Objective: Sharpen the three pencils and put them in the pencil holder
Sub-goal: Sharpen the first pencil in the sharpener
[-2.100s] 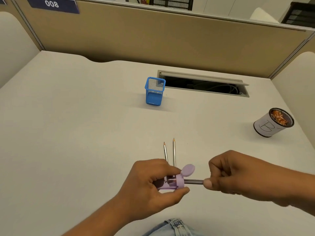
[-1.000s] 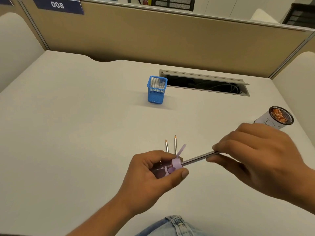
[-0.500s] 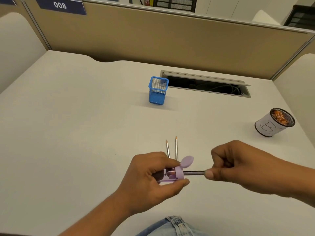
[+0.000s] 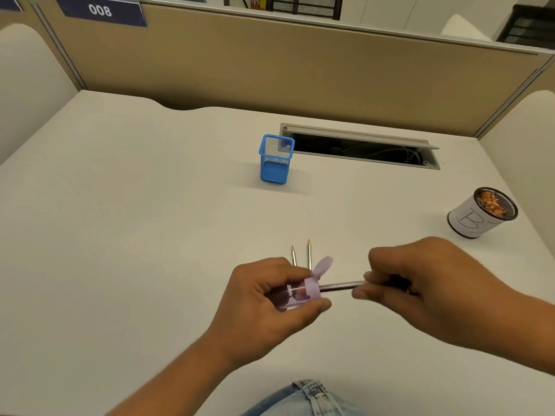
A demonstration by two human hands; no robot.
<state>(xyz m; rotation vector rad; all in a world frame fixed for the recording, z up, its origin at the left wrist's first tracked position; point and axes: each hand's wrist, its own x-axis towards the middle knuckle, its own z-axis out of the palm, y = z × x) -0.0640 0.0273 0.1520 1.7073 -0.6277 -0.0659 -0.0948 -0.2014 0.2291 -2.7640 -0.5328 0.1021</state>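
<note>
My left hand (image 4: 264, 301) grips a small lilac sharpener (image 4: 303, 291) with its round lid flipped up. A dark pencil (image 4: 339, 286) is pushed into the sharpener from the right, lying nearly level, and my right hand (image 4: 426, 289) pinches its far end. Two more pencils (image 4: 308, 253) lie side by side on the white desk (image 4: 150, 235) just behind my left hand, points facing away; their near ends are hidden by my fingers. The blue mesh pencil holder (image 4: 275, 160) stands upright farther back, centre, with nothing visible inside.
A white cup marked with a letter (image 4: 480, 213), holding orange shavings, stands at the right. An open cable slot (image 4: 360, 148) runs behind the holder. Beige partition walls close off the back and sides. Denim shows at the desk's near edge.
My right hand dipped back down after lifting the pencil's end a second ago; the pencil is level again in the sharpener. My right fingers have shifted along it, as in twisting.
</note>
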